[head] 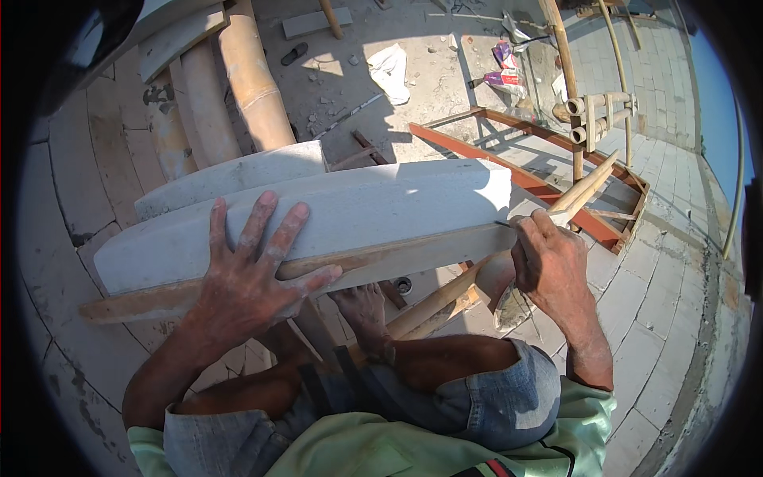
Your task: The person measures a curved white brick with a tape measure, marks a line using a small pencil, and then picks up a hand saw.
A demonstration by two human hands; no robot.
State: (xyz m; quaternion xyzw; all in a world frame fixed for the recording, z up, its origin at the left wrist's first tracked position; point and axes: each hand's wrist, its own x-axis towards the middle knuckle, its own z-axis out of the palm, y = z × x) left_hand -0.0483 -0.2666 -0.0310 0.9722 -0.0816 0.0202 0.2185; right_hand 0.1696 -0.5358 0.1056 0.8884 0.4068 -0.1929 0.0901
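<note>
A long white block (381,203), seemingly aerated concrete, lies across in front of me on a wooden plank (381,253). My left hand (256,274) rests with spread fingers on the block's left part, its thumb over the plank's edge. At the right end, the fist of my right hand (545,250) is closed around a thin dark pointed tool (503,223), perhaps a nail or pencil; most of it is hidden. Its tip touches or nearly touches the block's lower edge near the right corner. Behind the long block sits a second white block (238,179).
Thick bamboo poles (253,83) run away at the upper left. A red-brown metal frame (495,155) lies beyond the block to the right, beside an upright bamboo pole (566,77). Below, my bare foot (363,310) is near a bamboo pole (441,301). Rubble and a white sack (388,71) lie on the ground.
</note>
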